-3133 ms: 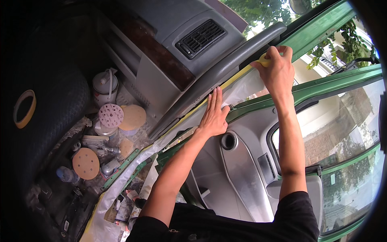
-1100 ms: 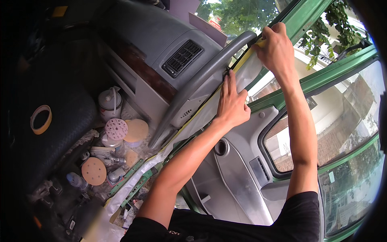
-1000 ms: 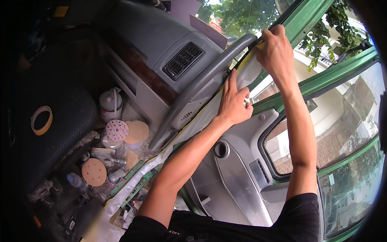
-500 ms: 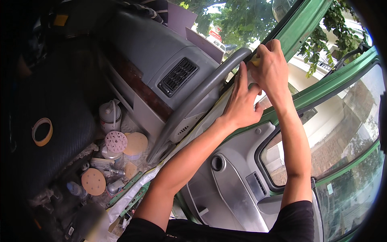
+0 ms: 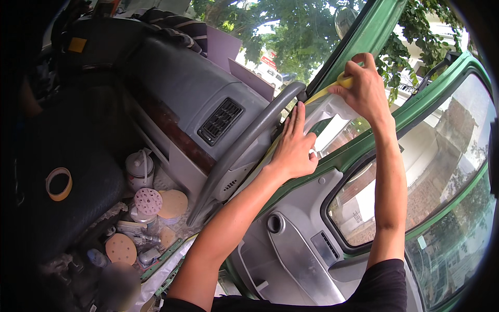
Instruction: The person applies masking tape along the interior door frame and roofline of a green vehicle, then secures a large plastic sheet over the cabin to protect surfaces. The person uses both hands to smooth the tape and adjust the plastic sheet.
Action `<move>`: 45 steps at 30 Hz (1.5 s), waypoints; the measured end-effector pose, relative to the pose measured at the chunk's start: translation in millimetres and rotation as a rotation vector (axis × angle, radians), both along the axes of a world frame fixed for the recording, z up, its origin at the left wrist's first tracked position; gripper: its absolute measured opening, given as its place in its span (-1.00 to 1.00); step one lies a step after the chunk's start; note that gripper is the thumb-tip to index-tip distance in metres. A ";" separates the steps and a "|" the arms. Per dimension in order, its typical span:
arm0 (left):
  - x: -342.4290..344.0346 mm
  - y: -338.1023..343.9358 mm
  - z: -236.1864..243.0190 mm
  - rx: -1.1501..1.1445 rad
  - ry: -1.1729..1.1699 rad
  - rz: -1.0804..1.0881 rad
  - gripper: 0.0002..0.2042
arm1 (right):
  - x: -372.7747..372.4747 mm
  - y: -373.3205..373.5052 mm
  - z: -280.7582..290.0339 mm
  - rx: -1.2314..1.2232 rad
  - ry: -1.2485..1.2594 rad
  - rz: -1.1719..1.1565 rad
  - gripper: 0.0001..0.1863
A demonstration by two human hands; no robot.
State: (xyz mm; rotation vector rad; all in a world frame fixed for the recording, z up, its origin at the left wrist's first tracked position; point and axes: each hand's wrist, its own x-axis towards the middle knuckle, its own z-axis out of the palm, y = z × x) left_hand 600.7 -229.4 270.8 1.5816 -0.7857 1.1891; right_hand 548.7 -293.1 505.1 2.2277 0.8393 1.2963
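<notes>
My right hand is closed around a roll of yellow masking tape beside the green windscreen pillar. From it a taut yellow tape strip runs down to the fingertips of my left hand. Thin whitish plastic film hangs along the strip. My left hand has its front fingers stretched out and pressed on the tape at the door opening's edge, just right of the grey grab handle. Its other fingers are loosely bent, with nothing held.
The open green door stands right of my arms. Left lies the grey dashboard with an air vent. Sanding discs, a lidded pot and tools crowd the cab floor. Another tape roll rests on the dark seat.
My right hand has moved away from the left, up and right, drawing out a length of tape with film. My left hand has slid down and left along the edge.
</notes>
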 end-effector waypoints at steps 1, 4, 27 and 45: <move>-0.5 -0.5 -0.4 0.000 -0.001 -0.011 -0.83 | -0.9 1.9 5.9 -0.015 -0.026 0.017 -0.47; -5.7 -2.5 2.2 -0.007 -0.004 -0.035 -0.80 | 1.4 17.3 10.2 -0.011 -0.040 0.012 -0.51; -6.2 10.5 36.8 -0.218 -0.009 -0.185 -0.83 | 17.2 24.5 14.6 0.004 -0.056 -0.027 -0.59; -14.6 1.0 83.4 -0.139 -0.170 0.038 -0.80 | 23.9 16.5 16.8 0.111 0.009 -0.068 -0.56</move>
